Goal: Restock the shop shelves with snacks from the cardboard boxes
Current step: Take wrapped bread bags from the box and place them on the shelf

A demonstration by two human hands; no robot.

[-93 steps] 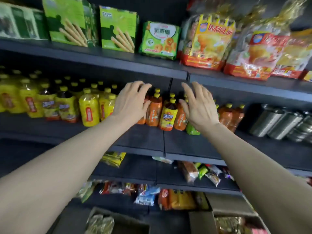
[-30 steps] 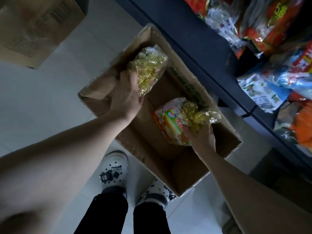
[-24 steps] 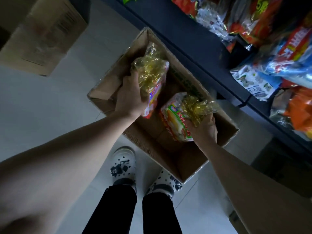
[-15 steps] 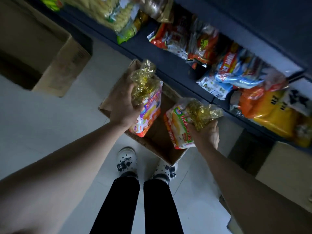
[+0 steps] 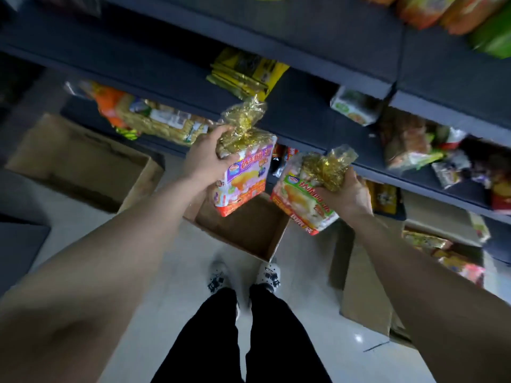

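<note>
So, the big dark shelves run at a slant across the top of the view. Bags and packets are scattered along the lower boards, and the upper board has plenty of bare room. Below that is pale tiled floor with 3 cardboard boxes on it. The big open box is off to the left. The smaller open box sits right in front of the person's white shoes. The right-hand box is tucked against the shelving, with packets showing past its far end.

Both snack packs are up in the air over the smaller box, just short of the shelf edge. The purple-and-orange pack hangs from the left grip, fingers clamped round its crinkly gold top. The green-and-orange pack sits tilted in the right grip, which is wrapped round its gold neck as well. The 2 packs are side by side with just a sliver of gap between them. Open floor shows between the boxes, either side of the black trouser legs.
</note>
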